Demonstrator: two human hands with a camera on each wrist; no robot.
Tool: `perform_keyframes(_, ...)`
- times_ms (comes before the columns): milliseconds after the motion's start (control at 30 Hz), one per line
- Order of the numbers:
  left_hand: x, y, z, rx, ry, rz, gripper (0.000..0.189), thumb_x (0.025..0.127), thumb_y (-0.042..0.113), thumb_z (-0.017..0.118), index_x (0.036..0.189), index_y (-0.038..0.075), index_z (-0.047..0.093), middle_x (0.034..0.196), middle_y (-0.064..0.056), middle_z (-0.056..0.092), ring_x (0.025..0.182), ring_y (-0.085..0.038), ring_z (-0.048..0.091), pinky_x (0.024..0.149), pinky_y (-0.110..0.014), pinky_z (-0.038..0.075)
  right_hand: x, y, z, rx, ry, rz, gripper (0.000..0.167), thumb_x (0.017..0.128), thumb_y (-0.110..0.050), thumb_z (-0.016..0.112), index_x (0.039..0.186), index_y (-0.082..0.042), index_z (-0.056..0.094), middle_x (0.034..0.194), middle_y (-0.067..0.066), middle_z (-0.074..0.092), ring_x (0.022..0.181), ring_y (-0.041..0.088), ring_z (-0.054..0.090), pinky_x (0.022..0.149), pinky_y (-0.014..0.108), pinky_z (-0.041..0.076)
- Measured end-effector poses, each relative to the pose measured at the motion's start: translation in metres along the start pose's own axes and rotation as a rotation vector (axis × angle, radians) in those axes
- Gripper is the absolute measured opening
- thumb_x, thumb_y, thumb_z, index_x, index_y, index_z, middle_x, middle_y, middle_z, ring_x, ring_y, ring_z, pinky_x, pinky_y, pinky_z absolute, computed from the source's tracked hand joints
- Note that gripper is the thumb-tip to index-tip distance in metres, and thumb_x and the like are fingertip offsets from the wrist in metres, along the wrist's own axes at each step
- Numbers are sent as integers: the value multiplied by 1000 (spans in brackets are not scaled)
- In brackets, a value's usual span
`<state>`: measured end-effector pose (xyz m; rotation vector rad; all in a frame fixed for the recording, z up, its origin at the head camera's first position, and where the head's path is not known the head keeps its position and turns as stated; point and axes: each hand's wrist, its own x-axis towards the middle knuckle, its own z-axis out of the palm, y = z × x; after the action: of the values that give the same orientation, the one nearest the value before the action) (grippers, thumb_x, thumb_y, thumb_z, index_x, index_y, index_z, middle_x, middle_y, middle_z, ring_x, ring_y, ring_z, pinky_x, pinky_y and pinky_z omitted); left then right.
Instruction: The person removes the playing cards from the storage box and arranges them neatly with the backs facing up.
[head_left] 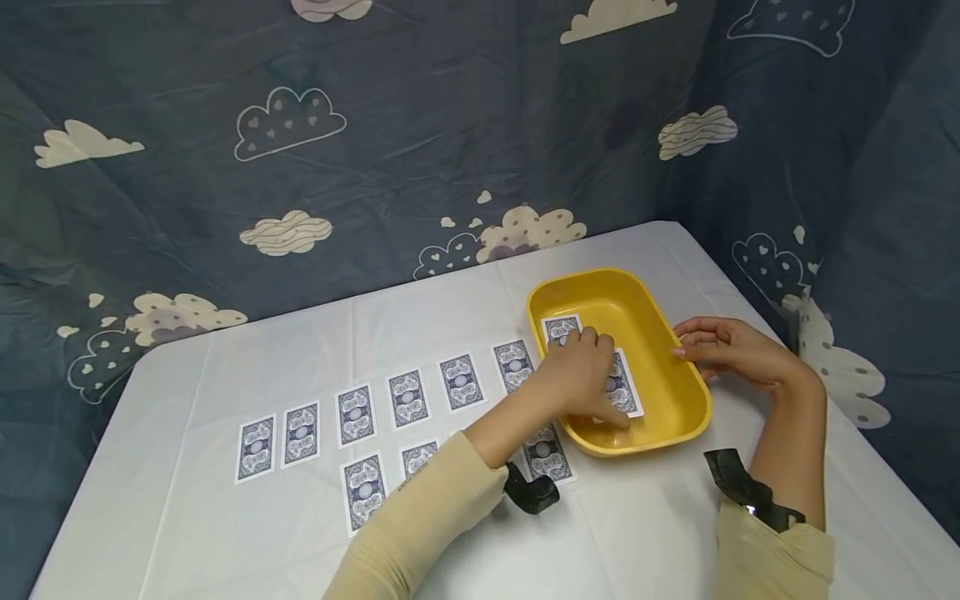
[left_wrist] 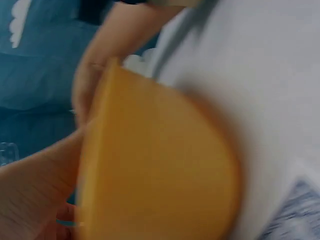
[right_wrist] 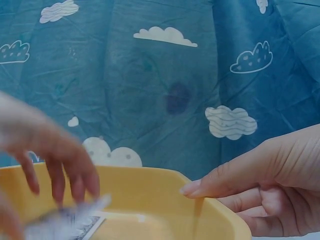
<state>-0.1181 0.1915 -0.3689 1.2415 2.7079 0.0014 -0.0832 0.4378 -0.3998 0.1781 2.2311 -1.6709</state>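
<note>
A yellow plastic tub (head_left: 667, 408) stands at the right of the table. My right hand (head_left: 738, 354) pinches its right rim, thumb (right_wrist: 202, 187) on top and fingers against the outer wall. My left hand (head_left: 581, 375) is inside the tub, fingers spread and pointing down. Just below its fingers is a blue-and-white patterned playing card (head_left: 624, 387), tilted and blurred in the right wrist view. Another playing card (head_left: 561, 325) lies in the tub's far left part. In the left wrist view, the tub's outer wall (left_wrist: 160, 160) covers much of the picture.
Several playing cards, back side up, lie in a row (head_left: 408, 398) left of the tub on the white tablecloth (head_left: 187, 533). A nearer row (head_left: 365, 492) is partly hidden by my left sleeve. A dark cloud-patterned curtain (head_left: 420, 125) hangs behind.
</note>
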Motion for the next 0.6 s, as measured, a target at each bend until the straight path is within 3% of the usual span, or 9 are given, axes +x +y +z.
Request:
perform_keyframes(133, -5, -8, -23, -81, 30, -5, 92, 57, 70, 70, 122, 11, 44, 108, -2, 46, 98, -17, 42, 88, -40, 44, -1, -2, 1, -6, 1, 8, 42, 89, -18, 61, 120, 3, 43, 86, -4, 67, 75, 15, 61, 66, 30, 54)
perform_keyframes(300, -19, -17, -49, -95, 59, -4, 94, 57, 69, 71, 125, 10, 43, 113, -3, 47, 102, -17, 43, 90, -42, 42, -2, -2, 1, -16, 3, 11, 43, 88, -20, 62, 120, 3, 43, 87, -4, 67, 77, 15, 61, 68, 30, 54)
perform_keyframes(467, -44, -32, -66, -114, 77, 8, 93, 56, 66, 72, 125, 10, 46, 113, -2, 48, 97, -13, 43, 81, -36, 42, -1, -1, 0, -11, -2, -3, 40, 88, -20, 62, 118, 1, 44, 88, -4, 67, 77, 15, 61, 68, 30, 54)
perform_keyframes(600, -71, -51, -68, -131, 79, -10, 93, 55, 62, 74, 127, 10, 46, 110, -2, 50, 94, -14, 46, 78, -34, 43, -1, 0, 0, -1, -19, -20, 38, 89, -19, 61, 117, 0, 45, 89, -2, 68, 77, 16, 61, 68, 31, 54)
